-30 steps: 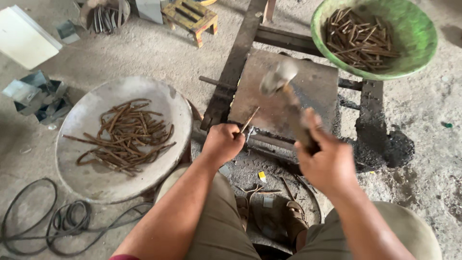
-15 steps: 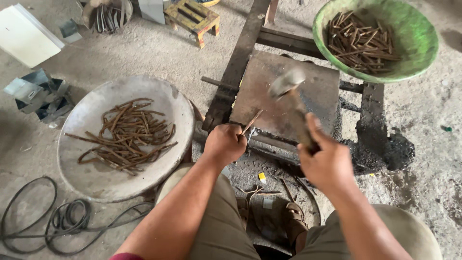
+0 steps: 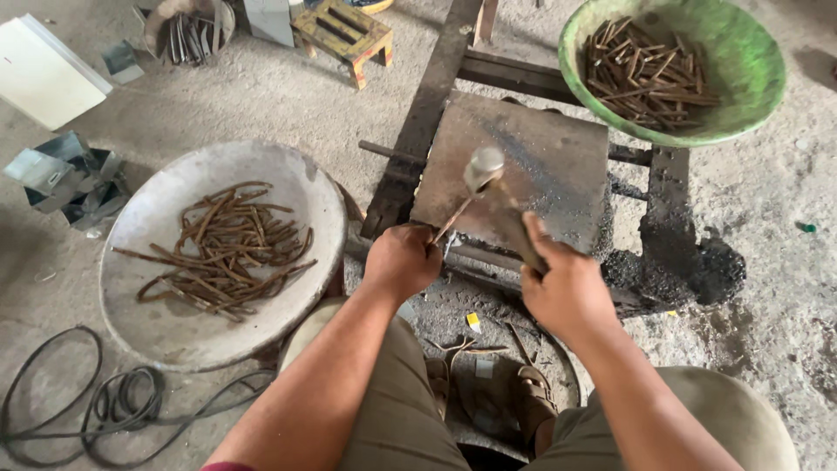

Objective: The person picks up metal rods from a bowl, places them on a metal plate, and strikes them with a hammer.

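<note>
At frame centre, the left hand (image 3: 403,260) pinches a thin rusty nail (image 3: 453,220) on the square grey steel plate (image 3: 523,170); the right hand (image 3: 565,288) has its fingers clamped around a wooden-handled metal hammer (image 3: 490,179). A flat white box (image 3: 48,74) lies upper left.

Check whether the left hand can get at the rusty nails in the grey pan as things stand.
Probably yes, but not freely: the grey pan lies open beside the left hand, nothing between, yet that hand is holding a nail on the steel plate.

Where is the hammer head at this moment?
In the head view, the hammer head sits over the left part of the flat metal block, just above the thin rusty rod held by the left hand.
</note>
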